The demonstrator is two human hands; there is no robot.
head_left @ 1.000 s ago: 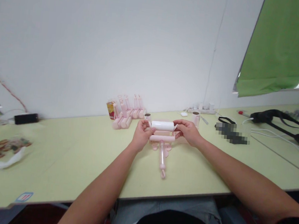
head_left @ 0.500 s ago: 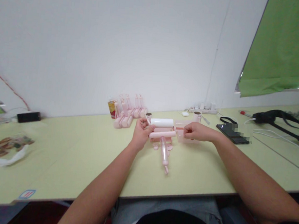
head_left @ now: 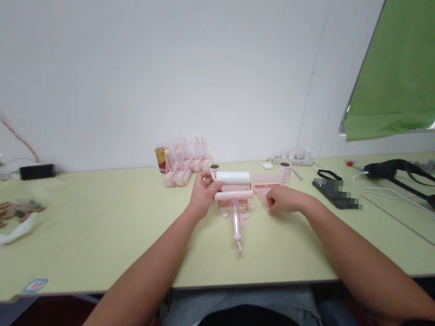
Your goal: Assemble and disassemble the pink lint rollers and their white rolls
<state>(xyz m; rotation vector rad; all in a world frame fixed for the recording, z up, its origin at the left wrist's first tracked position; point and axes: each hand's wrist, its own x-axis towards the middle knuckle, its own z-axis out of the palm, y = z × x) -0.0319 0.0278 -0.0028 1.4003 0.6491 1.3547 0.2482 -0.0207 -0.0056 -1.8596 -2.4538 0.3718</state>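
Note:
A pink lint roller lies on the table in front of me, its pale pink head [head_left: 233, 195] crosswise and its clear handle [head_left: 237, 220] pointing toward me. My left hand [head_left: 202, 194] is closed at the left end of the head, thumb on top. Just behind it is a white paper roll [head_left: 233, 177]. To the right, my right hand [head_left: 282, 198] is closed, fingers curled down at a translucent pink cover [head_left: 262, 191]; the fingertips are hidden. Beneath the head sits a pink tray-like part [head_left: 232, 204], with small pink pieces [head_left: 245, 214] beside the handle.
Several pink lint rollers [head_left: 181, 162] stand near the wall beside a yellow-red pack [head_left: 160, 159]. Two upright rolls are behind my hands, one a cardboard-cored roll [head_left: 284, 174]. A phone [head_left: 334, 193], cables and a black strap-like frame [head_left: 403, 174] lie right; a power strip [head_left: 294, 160] sits behind.
My right hand has come slightly nearer to me, and the translucent cover has shifted and tilted with it. The left hand keeps its hold. The whole view has shifted a little.

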